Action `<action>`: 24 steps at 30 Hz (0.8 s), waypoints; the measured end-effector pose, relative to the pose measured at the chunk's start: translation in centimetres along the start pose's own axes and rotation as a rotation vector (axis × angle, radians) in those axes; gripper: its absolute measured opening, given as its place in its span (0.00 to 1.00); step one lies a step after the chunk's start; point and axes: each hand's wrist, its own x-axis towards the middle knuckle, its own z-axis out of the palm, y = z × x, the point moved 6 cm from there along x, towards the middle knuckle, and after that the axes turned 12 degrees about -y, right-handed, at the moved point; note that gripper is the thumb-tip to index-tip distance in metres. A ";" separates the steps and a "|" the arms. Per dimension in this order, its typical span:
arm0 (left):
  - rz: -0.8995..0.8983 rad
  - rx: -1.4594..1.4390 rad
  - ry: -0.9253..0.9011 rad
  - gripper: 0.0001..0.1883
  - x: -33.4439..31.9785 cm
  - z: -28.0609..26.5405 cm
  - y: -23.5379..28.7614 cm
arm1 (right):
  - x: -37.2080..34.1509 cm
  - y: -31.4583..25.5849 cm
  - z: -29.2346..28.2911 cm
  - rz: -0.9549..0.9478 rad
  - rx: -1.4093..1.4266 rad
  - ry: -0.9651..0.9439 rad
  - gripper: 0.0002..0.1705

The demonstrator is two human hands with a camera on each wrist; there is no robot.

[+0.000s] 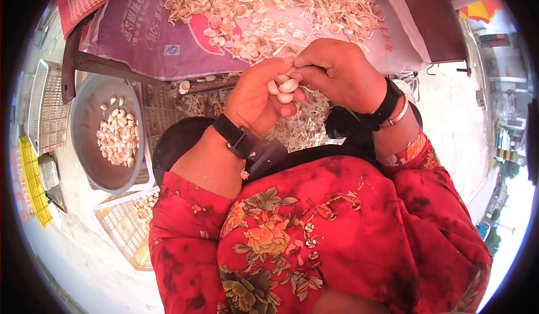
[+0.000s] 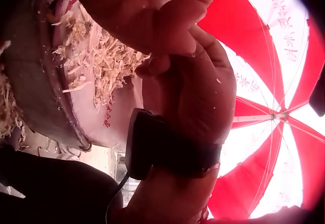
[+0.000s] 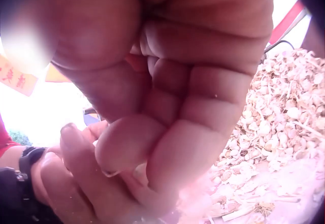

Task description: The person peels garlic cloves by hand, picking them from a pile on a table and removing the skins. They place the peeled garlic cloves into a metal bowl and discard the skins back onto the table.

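Several peeled garlic cloves [image 1: 284, 88] lie bunched in the curled fingers of my left hand [image 1: 255, 98]. My right hand [image 1: 342, 72] meets it, fingers curled, thumb and forefinger pinching at the left thumb's tip. What they pinch, seemingly a garlic clove, is mostly hidden by the fingers. In the right wrist view the right hand [image 3: 198, 92] fills the upper middle, and the left hand [image 3: 86, 183] shows below it. Both hands are just over the near edge of a bench spread with a purple sack [image 1: 219, 67].
A heap of unpeeled garlic and dry skins [image 1: 269, 5] covers the bench. To the left stands a grey basin [image 1: 84, 123] with garlic cloves inside. Plastic crates [image 1: 48, 106] flank it, and more skins [image 1: 306, 120] lie below the bench. A red and white umbrella [image 2: 254, 168] spreads overhead.
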 end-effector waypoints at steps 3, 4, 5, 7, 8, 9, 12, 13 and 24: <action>0.056 -0.015 -0.003 0.10 -0.4 0.0 0.1 | -0.8 0.8 1.0 0.067 0.221 0.013 0.04; 0.074 -0.032 -0.011 0.09 -0.5 0.1 0.2 | -1.0 1.3 1.2 0.158 0.439 0.009 0.04; 0.084 -0.035 -0.044 0.09 -0.7 0.3 0.2 | -1.2 1.6 1.6 0.249 0.658 0.005 0.04; 0.107 -0.036 -0.111 0.09 -1.0 0.8 0.3 | -1.6 1.7 2.1 0.352 0.968 0.015 0.05; 0.134 -0.048 -0.116 0.09 -1.2 0.8 0.4 | -1.8 1.7 2.3 0.366 1.062 0.027 0.05; 0.158 -0.062 -0.117 0.09 -1.5 0.8 0.3 | -2.1 1.6 2.7 0.383 1.159 0.039 0.06; 0.183 -0.075 -0.119 0.08 -2.5 1.1 0.4 | -2.2 1.3 4.1 0.332 1.433 0.106 0.06; 0.182 -0.076 -0.118 0.07 -2.8 1.2 0.5 | -2.1 1.0 4.2 0.327 1.446 0.103 0.05; 0.189 -0.119 -0.086 0.08 -7.1 0.9 0.5 | -2.4 3.9 5.7 0.514 1.150 0.196 0.05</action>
